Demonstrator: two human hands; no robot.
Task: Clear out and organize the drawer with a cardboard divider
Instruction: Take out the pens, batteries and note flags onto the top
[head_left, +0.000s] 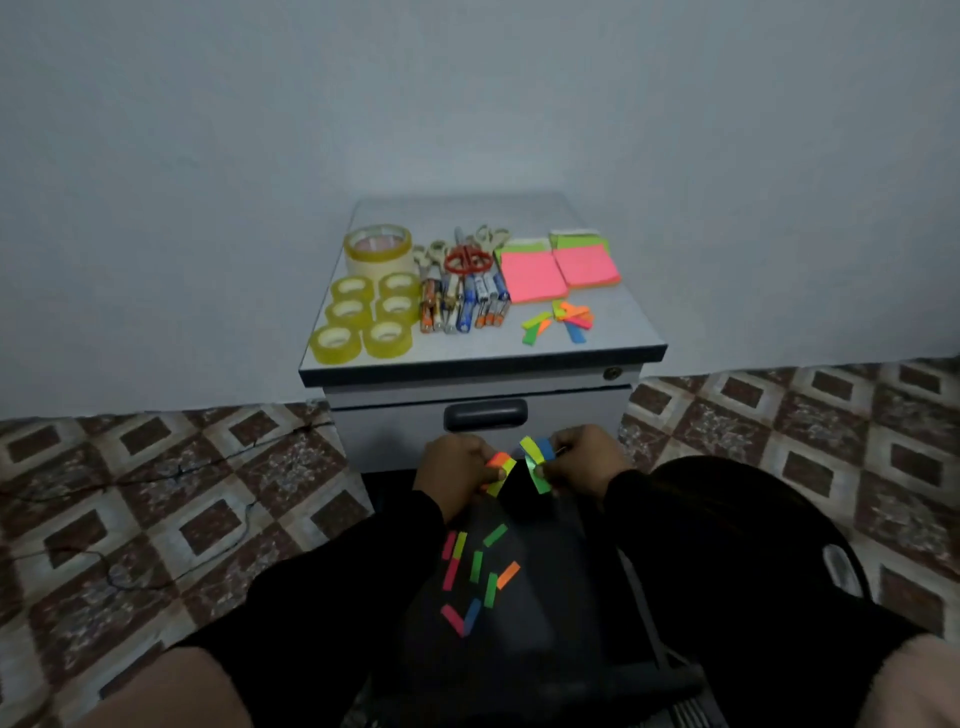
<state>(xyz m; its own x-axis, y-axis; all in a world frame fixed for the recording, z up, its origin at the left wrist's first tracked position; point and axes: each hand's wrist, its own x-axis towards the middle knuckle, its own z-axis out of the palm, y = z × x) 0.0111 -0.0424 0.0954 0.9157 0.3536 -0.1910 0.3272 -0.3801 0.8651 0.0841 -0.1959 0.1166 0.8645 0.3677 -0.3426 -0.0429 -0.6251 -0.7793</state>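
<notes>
Both hands are pinching the thin neon paper sticky flags, left hand (457, 467) grasping an orange-yellow bunch (500, 466), right hand (587, 460) a green-blue bunch (536, 457). They look featherlight, floppy and clingy, so I'd hold them by the ends, lightly.

Left hand (457, 467), right hand (584, 460) each pinch neon sticky tabs (535, 460) before shut drawer (483, 415); more tabs on lap.

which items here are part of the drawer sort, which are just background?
In the job: left hand and right hand pinching neon sticky tabs; loose tabs on lap; tape rolls, pens, pink sticky pads.
Background: grey cabinet, patterned tile floor.
</notes>
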